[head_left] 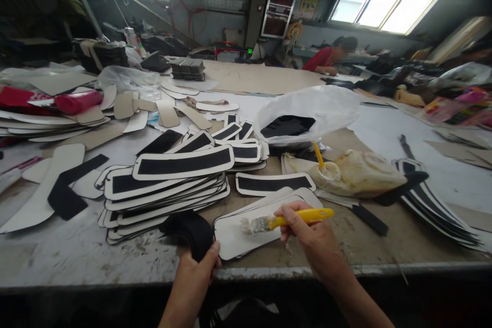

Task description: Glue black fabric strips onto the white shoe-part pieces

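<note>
My right hand (307, 230) grips a paintbrush (303, 216) by its yellow handle. The whitish bristles rest on the top piece of a small fanned stack of pale curved panels (230, 238) near the table's front edge. In my left hand (202, 266) is a curled black strip (192, 233), held beside the left end of that stack, with the thumb close to the panel's corner. To the left is a tall pile of white-edged panels with black inserts (182, 161). Behind the fanned stack lies a single such panel (274, 183).
A glue-stained plastic jug (369, 171) lies on its side with a yellow stick in its opening. Behind it sits a clear plastic bag (307, 107) holding black pieces. More panels (434, 210) are stacked at right. A person in red (323, 59) works at the far back.
</note>
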Tool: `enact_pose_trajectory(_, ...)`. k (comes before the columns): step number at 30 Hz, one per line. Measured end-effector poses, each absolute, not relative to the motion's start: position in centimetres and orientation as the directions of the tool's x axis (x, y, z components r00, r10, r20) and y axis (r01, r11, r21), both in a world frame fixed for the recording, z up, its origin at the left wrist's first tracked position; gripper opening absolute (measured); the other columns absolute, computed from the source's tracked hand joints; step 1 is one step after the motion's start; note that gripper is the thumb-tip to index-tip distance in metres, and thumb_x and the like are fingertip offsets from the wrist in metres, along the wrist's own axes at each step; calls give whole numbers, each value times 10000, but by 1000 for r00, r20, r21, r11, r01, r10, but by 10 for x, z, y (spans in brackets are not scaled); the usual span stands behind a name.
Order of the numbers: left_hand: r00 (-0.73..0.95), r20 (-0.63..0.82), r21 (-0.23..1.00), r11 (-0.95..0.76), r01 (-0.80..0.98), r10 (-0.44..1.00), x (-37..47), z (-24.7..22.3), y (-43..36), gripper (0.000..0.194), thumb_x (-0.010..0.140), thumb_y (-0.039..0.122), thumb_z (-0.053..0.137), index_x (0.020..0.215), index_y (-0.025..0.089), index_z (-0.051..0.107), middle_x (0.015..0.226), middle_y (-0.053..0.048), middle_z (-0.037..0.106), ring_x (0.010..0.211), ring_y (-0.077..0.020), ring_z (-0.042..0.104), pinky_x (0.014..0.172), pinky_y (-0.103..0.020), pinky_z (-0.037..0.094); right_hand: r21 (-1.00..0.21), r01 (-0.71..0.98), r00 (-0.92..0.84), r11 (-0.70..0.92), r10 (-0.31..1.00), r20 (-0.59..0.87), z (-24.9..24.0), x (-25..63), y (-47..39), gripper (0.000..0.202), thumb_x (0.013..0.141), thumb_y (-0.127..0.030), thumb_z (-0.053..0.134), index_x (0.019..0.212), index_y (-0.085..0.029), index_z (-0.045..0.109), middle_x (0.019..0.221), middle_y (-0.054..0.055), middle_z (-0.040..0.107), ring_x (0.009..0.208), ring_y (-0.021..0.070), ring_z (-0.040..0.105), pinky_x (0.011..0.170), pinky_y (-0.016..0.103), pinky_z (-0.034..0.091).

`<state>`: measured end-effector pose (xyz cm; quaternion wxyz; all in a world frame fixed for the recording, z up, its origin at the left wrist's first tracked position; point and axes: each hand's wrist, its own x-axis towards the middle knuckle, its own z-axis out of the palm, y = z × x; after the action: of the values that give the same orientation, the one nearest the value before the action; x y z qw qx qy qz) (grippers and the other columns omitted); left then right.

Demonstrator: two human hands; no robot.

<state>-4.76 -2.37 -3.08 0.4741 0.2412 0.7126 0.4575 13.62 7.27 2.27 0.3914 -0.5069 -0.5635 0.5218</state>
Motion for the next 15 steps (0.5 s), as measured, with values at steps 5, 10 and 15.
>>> enact_pose_trajectory(5,-432,-473,869,486,-88,768,-48,-33,-24,447,655,581,611,585,146,533,482,13,485,449,-115,406,451,-237,306,-980,168,-272,-106,951,-149,15,125,71,347,779,-518,556,721,-176,547,541,-18,547,463,136,533,486,253,434)
enact_pose_trajectory(10,-504,-512,847,505,-164,695,-48,-39,-23,597,564,602,678,894,113,591,529,4,550,479,-154,445,469,-262,341,-885,461,-111,68,994,19,15,165,87,299,813,-486,519,716,-204,535,592,-13,529,496,153,532,497,267,427)
enact_pose_trajectory(15,-497,-521,840,520,-153,694,-48,-37,-23,563,550,623,670,794,119,619,512,5,534,488,-155,429,480,-264,333,-685,701,-45,199,971,237,26,205,94,255,840,-445,485,762,-210,546,727,36,582,643,202,575,591,306,440)
